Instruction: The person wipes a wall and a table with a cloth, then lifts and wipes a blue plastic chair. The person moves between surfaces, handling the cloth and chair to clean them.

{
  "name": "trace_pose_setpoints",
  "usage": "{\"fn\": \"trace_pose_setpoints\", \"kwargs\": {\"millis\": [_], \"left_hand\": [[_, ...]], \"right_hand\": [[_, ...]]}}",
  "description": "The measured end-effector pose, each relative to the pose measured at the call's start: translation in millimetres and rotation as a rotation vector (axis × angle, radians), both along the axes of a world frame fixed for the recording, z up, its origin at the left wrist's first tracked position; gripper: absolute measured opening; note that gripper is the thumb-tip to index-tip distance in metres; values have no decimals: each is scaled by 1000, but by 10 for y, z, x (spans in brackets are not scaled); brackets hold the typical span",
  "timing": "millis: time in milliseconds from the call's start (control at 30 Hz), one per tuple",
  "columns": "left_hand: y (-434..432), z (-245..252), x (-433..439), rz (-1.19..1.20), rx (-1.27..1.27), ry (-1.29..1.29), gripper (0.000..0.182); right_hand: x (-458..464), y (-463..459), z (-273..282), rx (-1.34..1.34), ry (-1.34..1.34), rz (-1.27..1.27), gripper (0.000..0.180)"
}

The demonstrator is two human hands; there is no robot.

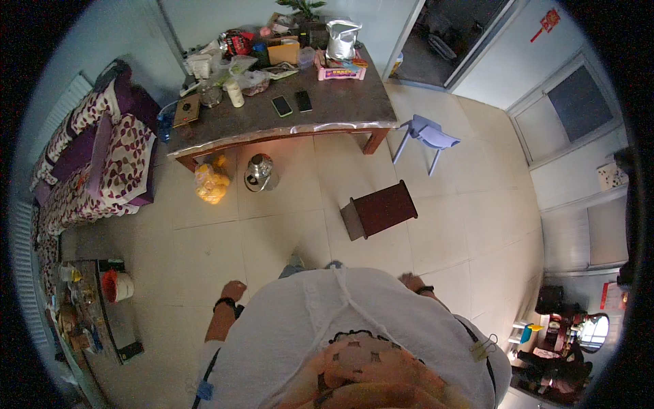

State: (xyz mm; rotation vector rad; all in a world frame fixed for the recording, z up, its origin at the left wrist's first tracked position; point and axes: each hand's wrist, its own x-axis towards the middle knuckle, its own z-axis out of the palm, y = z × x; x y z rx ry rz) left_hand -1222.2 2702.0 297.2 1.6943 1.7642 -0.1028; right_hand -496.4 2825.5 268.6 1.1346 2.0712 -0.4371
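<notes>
My left hand (235,290), with a dark band at the wrist, hangs beside my body at the lower left; its fingers are too small to read. My right hand (412,281) is at my other side, partly hidden by my white top, also with a dark wristband. Neither touches any object that I can see. On the floor ahead lies a dark red-brown wooden stool (386,210), tipped on its side. Farther off stands a long table (337,110) bearing two phones (282,106), a white bottle (234,94), plastic bags, a pink box (341,72) and a silver foil pouch (343,41).
A small blue chair (434,134) is right of the table. A metal kettle (259,171) and a bag of orange items (211,185) sit at the table's foot. A patterned sofa (125,158), a low table and a bin (122,286) are on the left; a doorway is behind.
</notes>
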Motion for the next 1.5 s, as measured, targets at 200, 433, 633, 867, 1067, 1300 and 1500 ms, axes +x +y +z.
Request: {"fn": "trace_pose_setpoints", "kwargs": {"millis": [200, 433, 633, 867, 1067, 1300, 1500], "left_hand": [[1558, 165, -232, 71, -282, 175, 33], [2678, -68, -69, 215, -101, -311, 32], [3327, 305, 168, 171, -180, -225, 35], [3970, 482, 222, 257, -233, -407, 38], [4822, 490, 145, 35, -249, -305, 40], [5690, 276, 356, -144, -489, -251, 45], [5604, -265, 601, -258, -587, -372, 35]], "right_hand": [[-1028, 1458, 601, 225, 825, -1386, 56], [-1535, 3171, 579, 146, 784, -1171, 56], [-1904, 4741, 887, 317, 1141, -1067, 52], [-2286, 6177, 1241, -50, 1608, -1692, 52], [-2295, 5811, 196, 149, 573, -288, 26], [-2554, 5135, 81, -315, 672, -225, 47], [-2352, 5159, -38, -207, 737, -187, 24]]}}
